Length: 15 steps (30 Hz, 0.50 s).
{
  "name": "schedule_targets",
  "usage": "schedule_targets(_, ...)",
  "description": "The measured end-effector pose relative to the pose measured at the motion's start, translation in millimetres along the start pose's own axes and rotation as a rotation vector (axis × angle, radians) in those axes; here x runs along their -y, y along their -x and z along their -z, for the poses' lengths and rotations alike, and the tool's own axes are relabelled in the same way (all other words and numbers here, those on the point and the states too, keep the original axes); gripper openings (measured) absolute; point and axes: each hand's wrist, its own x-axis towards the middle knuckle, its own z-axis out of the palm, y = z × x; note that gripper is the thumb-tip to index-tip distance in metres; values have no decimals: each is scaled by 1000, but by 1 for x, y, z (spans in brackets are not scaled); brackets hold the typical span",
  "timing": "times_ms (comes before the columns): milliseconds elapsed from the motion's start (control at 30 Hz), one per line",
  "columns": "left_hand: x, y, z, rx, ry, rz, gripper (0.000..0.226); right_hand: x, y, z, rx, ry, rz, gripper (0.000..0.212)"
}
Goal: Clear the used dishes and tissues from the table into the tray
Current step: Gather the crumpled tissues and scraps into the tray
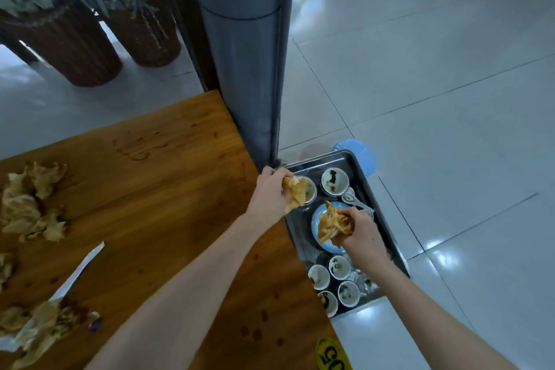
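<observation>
Over the dark metal tray (318, 161), the left hand (270, 192) grips a crumpled yellowish tissue (295, 192). The right hand (365, 233) grips a second crumpled tissue (332, 224) above its round blue plate (316, 221).

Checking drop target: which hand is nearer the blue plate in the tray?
Right. The right hand holds a tissue directly over the blue plate; the left hand holds a second tissue beside it, over a bowl.

This is looking like an eatery: a numbered sticker (332, 355) is sitting on the table (180, 189), and used bowls (335, 181) are crowding a tray (318, 159).
</observation>
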Motion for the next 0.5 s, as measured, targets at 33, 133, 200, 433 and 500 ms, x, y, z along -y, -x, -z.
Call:
schedule_targets(33,-6,1,-12,20,11,-2,29,-9,-1,4,-11,6,-24,46)
schedule_targets(133,-24,1,-44,77,45,-6,26,-31,-6,16,-46,20,-61,39)
schedule_targets(200,-35,-1,-64,95,64,15,25,-41,-12,21,-54,33,-70,39)
schedule_targets(433,-51,-16,-107,263,82,83,58,-67,-37,29,39,-48,-100,69)
schedule_targets(500,-49,-16,-111,294,53,93,67,-72,-39,31,63,-60,-96,74)
